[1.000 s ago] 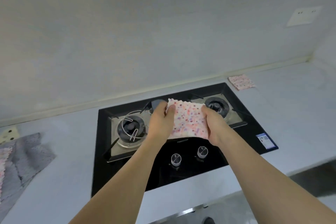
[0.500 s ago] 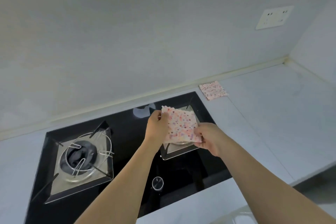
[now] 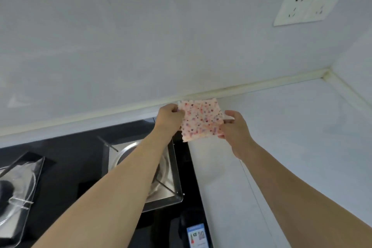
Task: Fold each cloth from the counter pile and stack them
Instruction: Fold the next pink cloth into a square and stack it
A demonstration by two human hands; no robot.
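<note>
Folded cloth [image 3: 200, 119] held in the air at the right-hand edge of the stove [image 3: 84, 167], over the counter [image 3: 291, 147].

The left hand [image 3: 169, 118] pinches the cloth's left edge and the right hand [image 3: 234, 127] pinches its right edge, fingers curled round the fabric. The speckled cloth looks light, thin and limp, so it would likely sag or fall open if released at one side; holding both side edges near the corners should keep the fold together. A wall socket [image 3: 308, 5] sits above, well right of the stove.
</note>
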